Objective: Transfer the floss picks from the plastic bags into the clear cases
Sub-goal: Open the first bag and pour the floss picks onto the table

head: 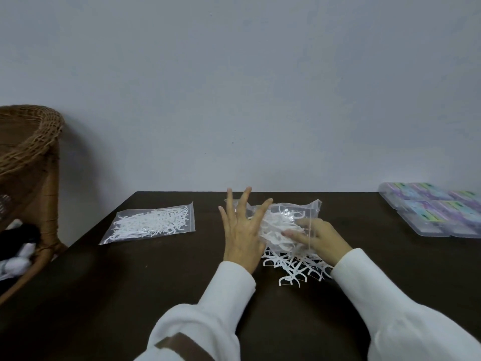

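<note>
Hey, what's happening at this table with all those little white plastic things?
A person in white sleeves is emptying floss picks out of an open plastic bag. The left hand, fingers spread, rests against the bag, while the right hand reaches into it. A loose pile of floss picks already lies on the dark table. A second bag, still full, lies flat to the left. The clear cases wait at the far right.
</note>
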The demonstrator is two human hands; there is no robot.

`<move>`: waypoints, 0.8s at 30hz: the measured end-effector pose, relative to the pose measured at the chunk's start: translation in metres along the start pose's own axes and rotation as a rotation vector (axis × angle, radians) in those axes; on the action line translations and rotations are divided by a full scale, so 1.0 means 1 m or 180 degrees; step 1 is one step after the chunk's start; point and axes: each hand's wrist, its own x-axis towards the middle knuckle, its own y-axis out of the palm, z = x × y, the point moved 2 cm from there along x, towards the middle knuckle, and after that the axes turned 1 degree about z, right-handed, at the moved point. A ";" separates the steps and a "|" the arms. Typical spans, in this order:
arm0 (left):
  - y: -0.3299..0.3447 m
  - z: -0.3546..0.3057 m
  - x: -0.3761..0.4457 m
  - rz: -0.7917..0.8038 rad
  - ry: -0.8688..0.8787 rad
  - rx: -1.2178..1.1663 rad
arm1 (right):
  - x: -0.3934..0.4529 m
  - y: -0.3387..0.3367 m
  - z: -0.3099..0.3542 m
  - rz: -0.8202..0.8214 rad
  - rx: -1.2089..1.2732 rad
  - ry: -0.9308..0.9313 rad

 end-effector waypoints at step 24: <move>-0.017 0.032 0.002 -0.0512 -0.1862 -0.0943 | 0.000 -0.024 -0.005 -0.0027 -0.0234 -0.0237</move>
